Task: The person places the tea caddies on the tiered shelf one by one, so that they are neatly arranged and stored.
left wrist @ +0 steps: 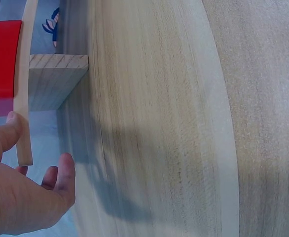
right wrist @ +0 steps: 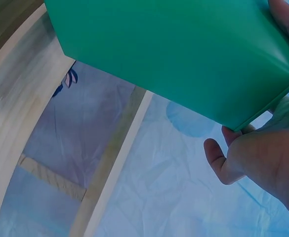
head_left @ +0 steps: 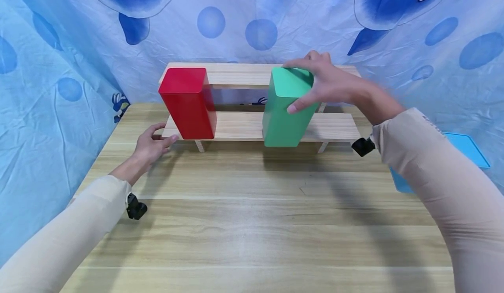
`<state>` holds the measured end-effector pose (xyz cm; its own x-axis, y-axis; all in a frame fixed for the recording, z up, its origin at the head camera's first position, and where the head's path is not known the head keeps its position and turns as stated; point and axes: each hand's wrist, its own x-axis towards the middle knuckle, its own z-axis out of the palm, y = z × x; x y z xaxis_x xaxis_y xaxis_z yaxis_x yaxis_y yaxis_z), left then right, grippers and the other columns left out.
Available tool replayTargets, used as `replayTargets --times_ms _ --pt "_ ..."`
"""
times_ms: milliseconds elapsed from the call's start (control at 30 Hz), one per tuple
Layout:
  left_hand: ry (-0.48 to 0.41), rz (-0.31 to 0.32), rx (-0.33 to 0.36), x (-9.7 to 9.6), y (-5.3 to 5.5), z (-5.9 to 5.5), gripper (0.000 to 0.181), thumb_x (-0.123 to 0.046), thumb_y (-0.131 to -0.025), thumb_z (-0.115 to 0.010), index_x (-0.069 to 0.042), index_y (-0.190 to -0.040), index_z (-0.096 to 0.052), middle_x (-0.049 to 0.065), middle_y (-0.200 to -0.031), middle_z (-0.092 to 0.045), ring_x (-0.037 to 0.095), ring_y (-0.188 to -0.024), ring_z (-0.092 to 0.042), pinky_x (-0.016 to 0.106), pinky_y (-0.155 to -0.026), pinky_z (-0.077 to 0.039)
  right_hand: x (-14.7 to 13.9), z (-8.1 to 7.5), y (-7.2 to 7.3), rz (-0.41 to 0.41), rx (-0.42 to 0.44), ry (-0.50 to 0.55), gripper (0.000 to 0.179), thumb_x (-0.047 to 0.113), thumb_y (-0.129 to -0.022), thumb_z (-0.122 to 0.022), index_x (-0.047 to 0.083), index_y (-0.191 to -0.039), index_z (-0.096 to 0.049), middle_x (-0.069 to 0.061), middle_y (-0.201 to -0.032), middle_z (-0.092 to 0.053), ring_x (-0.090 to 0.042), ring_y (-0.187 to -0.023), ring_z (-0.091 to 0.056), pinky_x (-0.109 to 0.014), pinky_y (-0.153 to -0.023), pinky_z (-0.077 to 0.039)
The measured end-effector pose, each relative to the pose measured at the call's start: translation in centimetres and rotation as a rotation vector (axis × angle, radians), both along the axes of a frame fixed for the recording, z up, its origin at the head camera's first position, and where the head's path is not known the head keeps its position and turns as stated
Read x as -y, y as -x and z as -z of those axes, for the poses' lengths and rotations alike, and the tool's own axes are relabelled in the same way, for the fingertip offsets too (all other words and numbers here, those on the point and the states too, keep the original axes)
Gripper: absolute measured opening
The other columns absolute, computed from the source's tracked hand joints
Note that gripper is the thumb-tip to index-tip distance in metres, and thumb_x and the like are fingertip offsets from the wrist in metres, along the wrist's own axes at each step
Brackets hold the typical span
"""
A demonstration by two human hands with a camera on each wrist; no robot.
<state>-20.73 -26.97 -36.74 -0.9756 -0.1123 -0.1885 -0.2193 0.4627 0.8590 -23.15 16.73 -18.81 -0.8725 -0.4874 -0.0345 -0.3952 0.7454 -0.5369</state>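
My right hand (head_left: 324,81) grips the top of a tall green rectangular box (head_left: 289,118), thumb on its front face and fingers over the far side. The box's lower end overlaps the front edge of the lower shelf board, right of centre. In the right wrist view the green box (right wrist: 174,54) fills the top, its corner close to the board. My left hand (head_left: 149,146) holds the left end of the wooden two-tier shelf (head_left: 240,124), thumb against the lower board's edge and fingers curved below it. A matching red box (head_left: 189,109) stands upright on that board's left part.
The shelf's upper board (head_left: 240,74) runs behind both boxes. At the right, partly hidden by my right sleeve, is a blue plastic container (head_left: 466,146). Everything stands on a wood-grain table (head_left: 236,223), with a blue patterned cloth (head_left: 236,4) hanging behind and at the sides.
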Motion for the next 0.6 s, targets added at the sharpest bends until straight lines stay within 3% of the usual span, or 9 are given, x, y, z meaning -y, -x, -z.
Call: replayTargets --times_ms 600 --pt "0.004 -0.011 0.012 0.0 0.2 0.0 0.08 -0.041 -0.092 -0.063 -0.014 -0.154 -0.02 0.024 -0.135 -0.04 0.036 -0.117 -0.051 0.045 -0.099 -0.047 3.9 0.8 2.6 -0.017 -0.02 0.019 0.104 0.048 -0.061 -0.089 0.028 -0.149 -0.037 -0.012 -0.124 -0.031 -0.025 -0.112 -0.014 -0.047 -0.092 -0.034"
